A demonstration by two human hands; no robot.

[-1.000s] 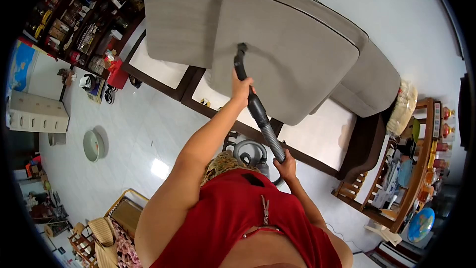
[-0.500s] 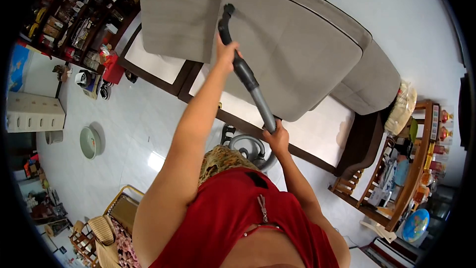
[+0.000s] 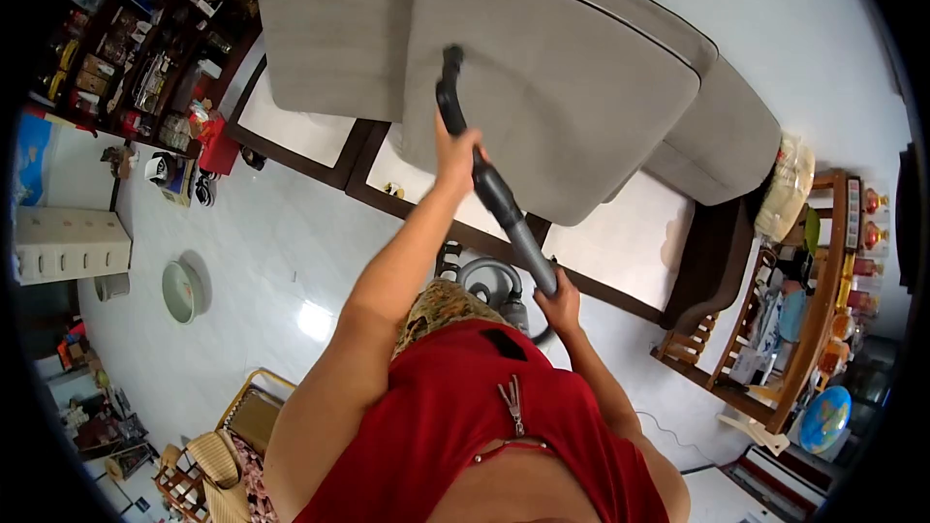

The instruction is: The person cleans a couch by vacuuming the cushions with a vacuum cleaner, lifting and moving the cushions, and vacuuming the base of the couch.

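A vacuum cleaner wand (image 3: 496, 196) slants across the head view, with its dark brush head (image 3: 452, 56) against the grey sofa cushion (image 3: 572, 87). My left hand (image 3: 455, 157) is closed around the black handle section just below the bend. Lower down, my right hand (image 3: 559, 304) grips the grey end of the tube. Beneath the wand stands the vacuum's body with its grey hose (image 3: 484, 271), partly hidden by my clothes and right hand. The cushion is tilted up off the pale sofa base (image 3: 610, 250).
More grey cushions (image 3: 334, 29) lean at the left. A dark wooden armrest (image 3: 712, 266) and a wooden rack (image 3: 814, 300) with a globe (image 3: 825, 419) are at right. A green basin (image 3: 181, 292) sits on the floor, and a crowded shelf (image 3: 145, 39) stands at upper left.
The brush head has moved down along the cushion, toward me. Both hands have come down and slightly right with the wand, still holding it.
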